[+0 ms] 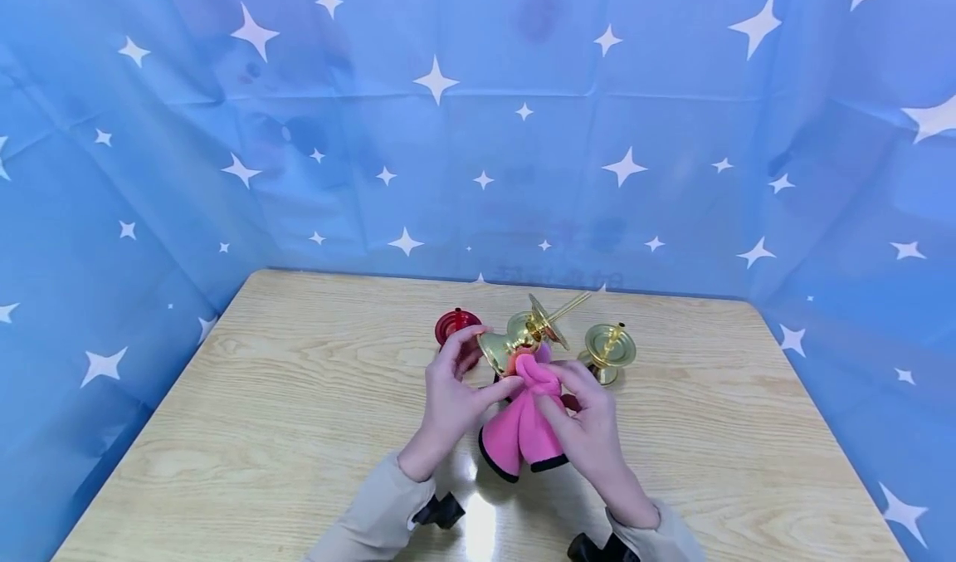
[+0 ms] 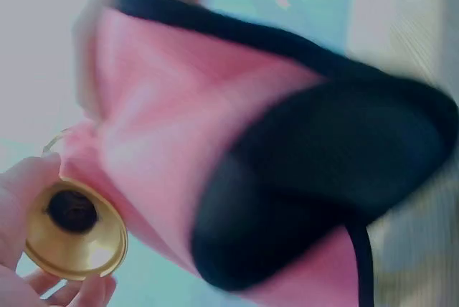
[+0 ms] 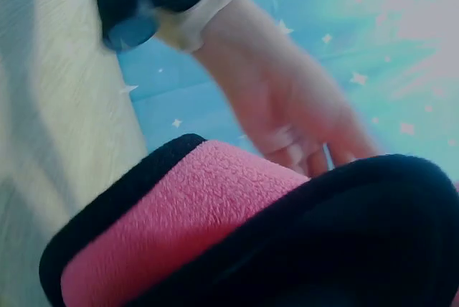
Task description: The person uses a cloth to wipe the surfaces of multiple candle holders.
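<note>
We see a wooden table (image 1: 246,429) ringed by a blue star-printed backdrop (image 1: 448,130). Toward the table's far edge sits a red ribbed holder (image 1: 454,324); right of it, near the same edge, stands a second gold candlestick (image 1: 609,348), upright.

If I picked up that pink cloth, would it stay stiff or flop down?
The pink cloth would probably flop: it hangs in soft folds below the right hand pinching it. It looks fleecy in the right wrist view, so likely light and not slippery. It bunches against the gold candlestick gripped by the left hand, so it should squash easily.
</note>
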Demonstrator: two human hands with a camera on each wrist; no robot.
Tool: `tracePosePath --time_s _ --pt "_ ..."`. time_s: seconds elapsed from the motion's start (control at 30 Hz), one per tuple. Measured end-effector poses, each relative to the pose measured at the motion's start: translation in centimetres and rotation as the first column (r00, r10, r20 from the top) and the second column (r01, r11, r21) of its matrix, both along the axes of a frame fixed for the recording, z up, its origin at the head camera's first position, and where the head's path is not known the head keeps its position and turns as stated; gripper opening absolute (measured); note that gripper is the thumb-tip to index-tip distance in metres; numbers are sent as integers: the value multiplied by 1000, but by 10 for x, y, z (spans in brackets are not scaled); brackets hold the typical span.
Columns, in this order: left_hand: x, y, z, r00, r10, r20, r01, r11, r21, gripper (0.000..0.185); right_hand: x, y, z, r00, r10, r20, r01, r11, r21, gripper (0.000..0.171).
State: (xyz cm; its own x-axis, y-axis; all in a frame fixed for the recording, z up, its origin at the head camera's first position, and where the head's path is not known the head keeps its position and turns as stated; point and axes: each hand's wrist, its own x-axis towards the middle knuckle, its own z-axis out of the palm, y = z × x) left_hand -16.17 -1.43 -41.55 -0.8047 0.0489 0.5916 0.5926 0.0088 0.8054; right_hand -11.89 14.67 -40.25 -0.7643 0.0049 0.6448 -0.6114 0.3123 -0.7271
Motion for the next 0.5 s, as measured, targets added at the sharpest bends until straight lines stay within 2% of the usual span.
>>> tracePosePath --time_s 0.1,0.2,0.3,0.33,0.43,0.5 --pt "3 0 4 983 -117 140 101 988 114 57 -2 2 -2 997 11 83 -6 998 -64 26" --pt "6 0 5 944 -207 256 159 967 197 54 -5 5 -3 972 38 233 -4 989 -147 25" --pt "7 -1 3 904 -277 325 188 941 280 53 -10 7 -2 914 59 401 34 975 -220 24" --pt "7 0 3 896 -299 328 200 932 302 53 -11 8 -1 891 67 449 49 969 -242 25" --pt "8 1 1 885 -322 336 215 924 317 52 -13 9 1 833 88 546 89 954 -288 27" --pt "8 2 0 888 -312 339 209 928 309 50 -13 9 3 817 101 568 92 949 -302 28"
